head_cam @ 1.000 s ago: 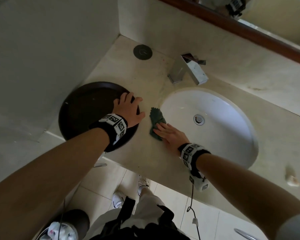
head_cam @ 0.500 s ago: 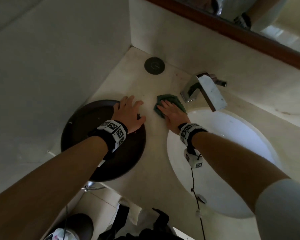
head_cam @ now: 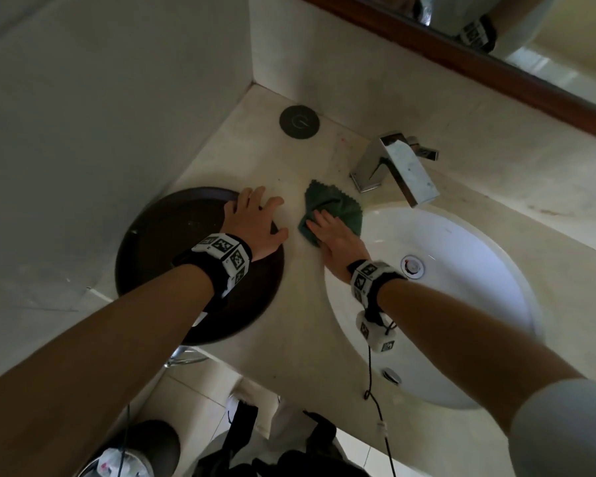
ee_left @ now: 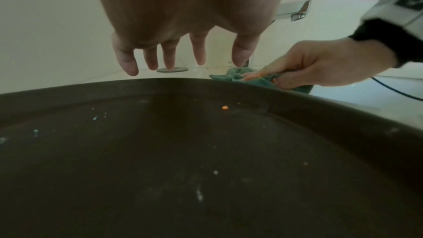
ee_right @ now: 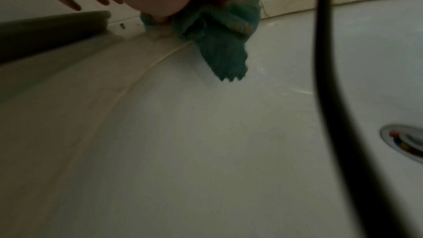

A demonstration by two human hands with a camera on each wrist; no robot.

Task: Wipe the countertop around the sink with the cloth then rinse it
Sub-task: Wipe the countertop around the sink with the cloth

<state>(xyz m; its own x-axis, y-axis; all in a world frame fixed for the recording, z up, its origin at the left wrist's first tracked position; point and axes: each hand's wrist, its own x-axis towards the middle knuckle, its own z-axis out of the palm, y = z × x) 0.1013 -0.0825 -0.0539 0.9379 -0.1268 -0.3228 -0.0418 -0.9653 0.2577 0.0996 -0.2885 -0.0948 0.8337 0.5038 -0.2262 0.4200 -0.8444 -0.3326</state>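
Wiping was the step in hand: the right hand (head_cam: 338, 241) pressed flat fingers on the green cloth (head_cam: 338, 204) at the sink's (head_cam: 479, 304) ten o'clock rim on the desk (head_cam: 289, 304), the left hand (head_cam: 255, 223) rested open-fingered on the dark tray (head_cam: 159, 242), and next, I judged, came strokes toward the tap (head_cam: 399, 166).

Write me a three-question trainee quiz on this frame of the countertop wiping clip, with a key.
1. True or false: the right hand presses the green cloth on the countertop, between the dark round tray and the sink.
2. What does the left hand rest on: A) the faucet, B) the tray's rim, C) the cloth?
3. Fill in: part of the cloth hangs over the edge of the ____.

Key: 1 true; 2 B; 3 sink.
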